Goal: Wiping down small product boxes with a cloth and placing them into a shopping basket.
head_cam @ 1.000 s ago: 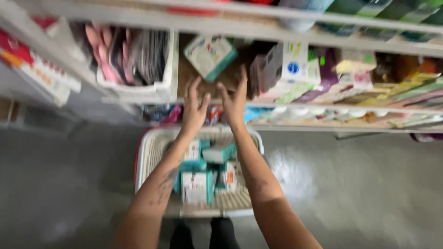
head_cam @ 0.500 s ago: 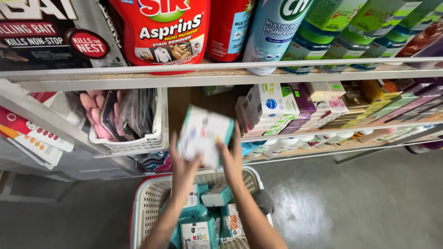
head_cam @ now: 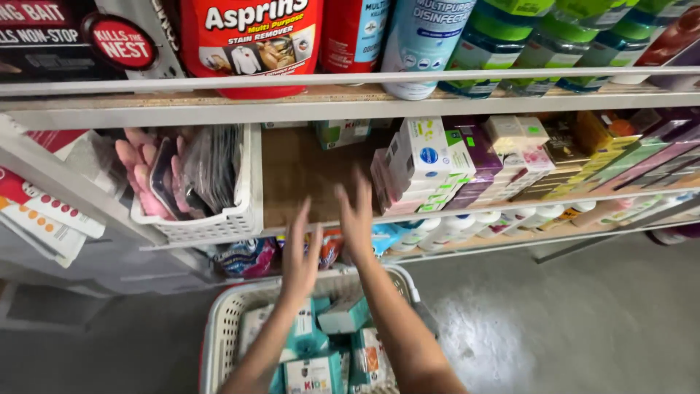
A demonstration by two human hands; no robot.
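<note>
Hands hover before the middle shelf [head_cam: 306, 171], left hand [head_cam: 300, 257] and right hand [head_cam: 357, 215] both with grip released, holding nothing. Teal-green box [head_cam: 337, 133] sits at the shelf's back edge. Judged risk: a careless sweep could topple the stacked boxes [head_cam: 419, 157] just beside, or drop items past the basket [head_cam: 226, 321].

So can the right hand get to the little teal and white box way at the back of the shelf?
Probably yes: the right hand is empty, and bare brown shelf lies between it and the small teal-and-white box.
</note>
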